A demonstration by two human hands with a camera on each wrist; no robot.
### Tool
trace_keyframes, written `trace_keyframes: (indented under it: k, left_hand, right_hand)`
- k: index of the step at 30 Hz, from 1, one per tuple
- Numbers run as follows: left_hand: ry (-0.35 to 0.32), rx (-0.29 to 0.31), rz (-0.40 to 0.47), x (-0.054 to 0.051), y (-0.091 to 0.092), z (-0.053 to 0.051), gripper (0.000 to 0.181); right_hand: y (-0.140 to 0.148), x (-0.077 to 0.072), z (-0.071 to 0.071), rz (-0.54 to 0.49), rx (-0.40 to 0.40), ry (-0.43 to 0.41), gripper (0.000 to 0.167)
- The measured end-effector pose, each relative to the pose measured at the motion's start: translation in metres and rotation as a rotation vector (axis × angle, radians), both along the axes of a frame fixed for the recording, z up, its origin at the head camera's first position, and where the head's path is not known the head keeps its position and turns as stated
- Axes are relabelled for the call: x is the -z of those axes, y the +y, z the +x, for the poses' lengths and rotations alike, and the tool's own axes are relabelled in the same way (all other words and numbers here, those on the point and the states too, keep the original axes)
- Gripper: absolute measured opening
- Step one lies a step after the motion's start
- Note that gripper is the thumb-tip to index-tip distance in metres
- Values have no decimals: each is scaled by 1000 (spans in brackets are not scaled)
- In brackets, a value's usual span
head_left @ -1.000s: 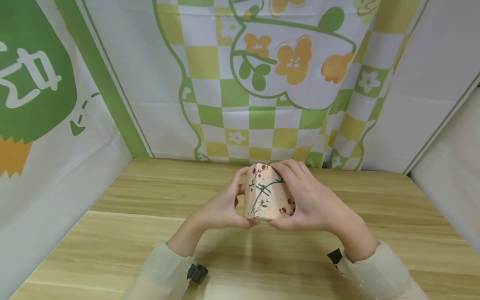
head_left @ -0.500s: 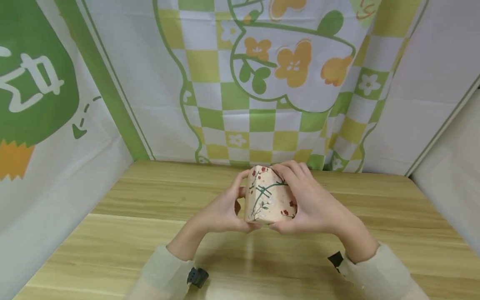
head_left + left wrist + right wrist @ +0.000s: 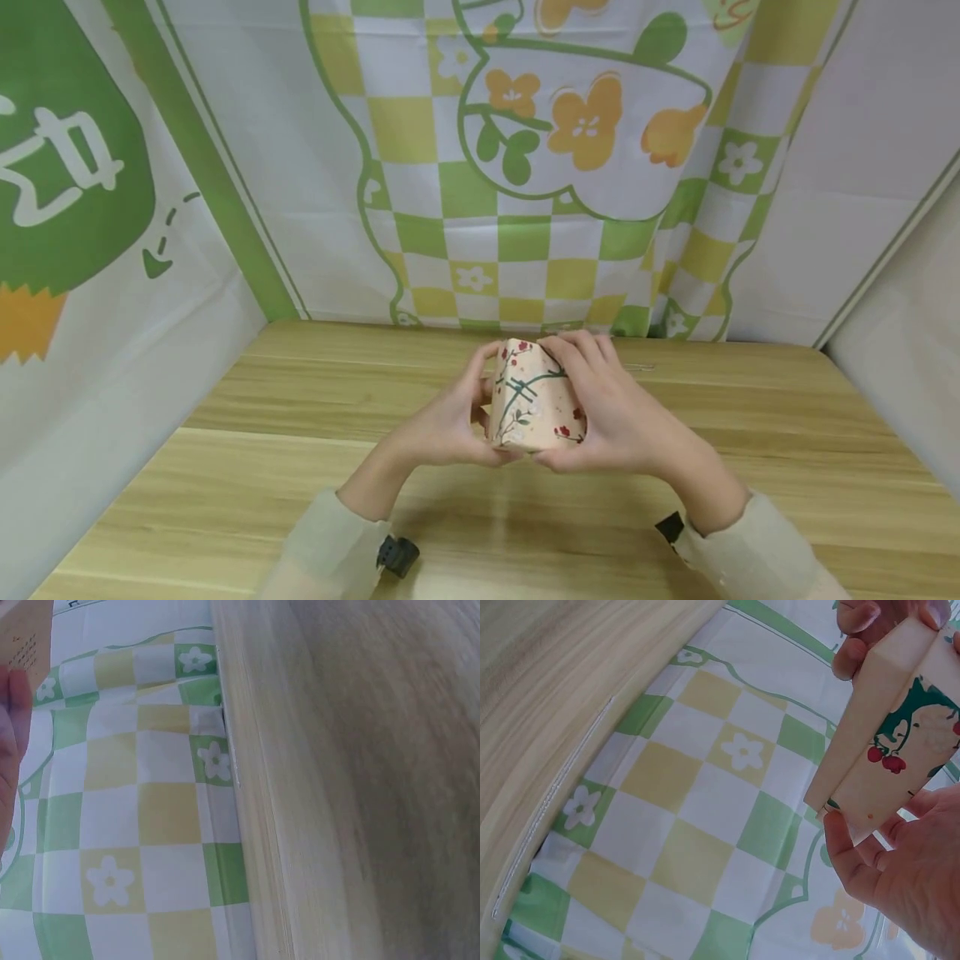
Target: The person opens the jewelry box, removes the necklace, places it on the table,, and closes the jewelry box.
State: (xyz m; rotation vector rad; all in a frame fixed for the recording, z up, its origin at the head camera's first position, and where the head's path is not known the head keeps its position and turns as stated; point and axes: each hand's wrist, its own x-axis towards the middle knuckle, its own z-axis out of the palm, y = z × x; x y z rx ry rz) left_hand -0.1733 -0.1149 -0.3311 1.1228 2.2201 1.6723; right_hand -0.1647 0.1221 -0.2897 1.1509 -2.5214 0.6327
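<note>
A cream paper box (image 3: 536, 400) with flat facets is held up above the table between both hands. Dark green branches and small red flowers are printed on it. My left hand (image 3: 450, 421) grips its left side, thumb at the lower edge and fingers round the far side. On the right, my right hand (image 3: 626, 408) curls over the top with its thumb below. The right wrist view shows the box (image 3: 900, 742) tilted, with both hands' fingertips on its ends. Only a corner of the box (image 3: 26, 645), with tiny print, and some left fingers appear in the left wrist view.
The wooden table (image 3: 285, 467) lies below the hands. Behind it hangs a green, yellow and white checked cloth (image 3: 525, 242) with flowers. White printed panels stand at both sides. A thin pale item (image 3: 639, 367) lies on the table beyond the right hand.
The box and both hands have sunk slightly towards the table, with a small shift of the right hand to the left. Both hands keep their hold.
</note>
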Motion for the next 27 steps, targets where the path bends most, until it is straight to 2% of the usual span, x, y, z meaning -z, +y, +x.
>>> trace_keyframes:
  k: [5,7,9,12,15,17,19,25,27]
  left_hand:
    - [-104,113,24,-2,-2,0,110]
    - [-156,138,48,-2,-2,-1,101]
    - [-195,132,71,-2,0,-2,85]
    - [-223,86,101,-2,1,-4,64]
    - [-238,33,92,-2,0,-3,58]
    - [-260,6,86,-3,-1,-2,57]
    - [-284,-22,87,-5,-2,-1,57]
    - [-307,-64,106,-9,-6,1,54]
    - [-306,-62,107,-8,-6,1,52]
  right_hand:
    - [-1,1,0,34,30,39,106]
    - [-3,2,0,56,55,68,109]
    - [-5,4,0,80,83,99,111]
    - [-6,8,-2,86,93,118,114]
    - [-4,12,-3,51,59,72,117]
    - [2,15,-5,2,37,-2,119]
    - [11,16,-6,-83,25,-119,113]
    - [30,19,-13,-419,-23,-549,62]
    - [31,21,-15,-496,-54,-674,54]
